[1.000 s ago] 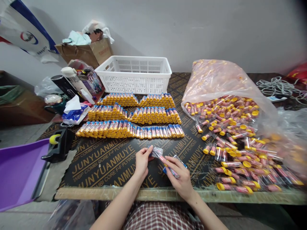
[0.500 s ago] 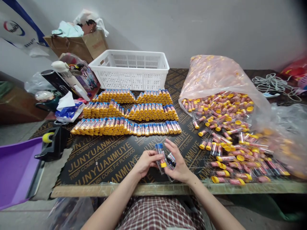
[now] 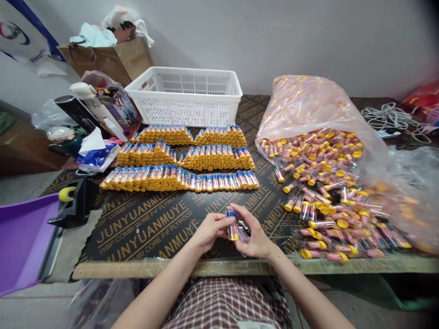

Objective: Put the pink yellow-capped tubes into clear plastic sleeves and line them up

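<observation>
Near the front edge of the black printed board [image 3: 137, 224], my left hand [image 3: 211, 230] pinches a small clear tube [image 3: 233, 230] with a blue top end and a yellow bottom end. My right hand [image 3: 254, 235] is curled at the tube's right side, its fingertips close to the blue end. Something small and dark with clear plastic shows in the right palm, too hidden to name. Stacked rows of similar tubes [image 3: 219, 182] lie beyond my hands. Loose tubes [image 3: 322, 224] are heaped to the right, spilling from a pinkish plastic bag [image 3: 305, 105].
A white basket [image 3: 188, 107] stands behind the rows. Bottles [image 3: 92, 107], a tissue pack [image 3: 98, 153] and a paper bag [image 3: 132, 61] are at the left. A black tape dispenser [image 3: 77, 201] sits by a purple dustpan [image 3: 27, 242]. White cable [image 3: 391, 116] lies at the back right.
My right hand's fingers have closed in toward the top of the tube. The tube stands more upright between my hands, and the view has shifted slightly.
</observation>
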Motion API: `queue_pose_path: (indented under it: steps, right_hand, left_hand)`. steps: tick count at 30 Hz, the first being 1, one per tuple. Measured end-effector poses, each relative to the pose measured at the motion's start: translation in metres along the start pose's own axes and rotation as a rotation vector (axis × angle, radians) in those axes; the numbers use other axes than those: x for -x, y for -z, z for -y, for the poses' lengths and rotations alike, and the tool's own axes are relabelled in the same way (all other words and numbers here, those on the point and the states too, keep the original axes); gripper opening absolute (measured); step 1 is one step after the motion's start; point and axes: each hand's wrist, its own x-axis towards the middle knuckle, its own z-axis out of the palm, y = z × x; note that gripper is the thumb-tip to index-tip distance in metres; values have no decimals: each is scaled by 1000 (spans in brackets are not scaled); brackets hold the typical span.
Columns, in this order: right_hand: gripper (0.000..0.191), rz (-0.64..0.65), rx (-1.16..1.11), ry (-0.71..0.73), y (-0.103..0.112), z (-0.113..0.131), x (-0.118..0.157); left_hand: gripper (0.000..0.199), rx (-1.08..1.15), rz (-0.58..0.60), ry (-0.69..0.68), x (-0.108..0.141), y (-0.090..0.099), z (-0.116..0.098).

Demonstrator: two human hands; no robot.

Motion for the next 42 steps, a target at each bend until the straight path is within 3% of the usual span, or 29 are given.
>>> queue_pose_path:
  steps: [7, 22, 25, 28, 31, 34, 39, 42]
  right_hand:
    - [82, -51, -82, -16, -6, -2, 3]
    - [86, -72, -139, 17, -12, -2, 1]
    - [82, -86, 2, 60, -1, -11, -14]
    - [76, -147, 328, 80, 21, -32, -48]
    - [76, -54, 642, 1, 40, -58, -86]
    - [73, 23, 746, -44, 46, -76, -112]
    - [73, 67, 844, -87, 58, -82, -118]
    - [68, -76, 979, -290, 88, -85, -109]
  left_hand:
    - [34, -10, -59, -15, 4, -5, -3]
    - [33, 24, -66, -25, 4, -2, 1]
    - [34, 52, -121, -63, 1, 3, 1]
    - [33, -10, -234, -124, -5, 13, 2]
    - [42, -130, -318, -170, -11, 24, 7]
    - [46, -242, -334, -190, -16, 33, 15]
    - [21, -578, -393, -233, -20, 44, 25]
    - [13, -880, -395, -298, -18, 46, 23]
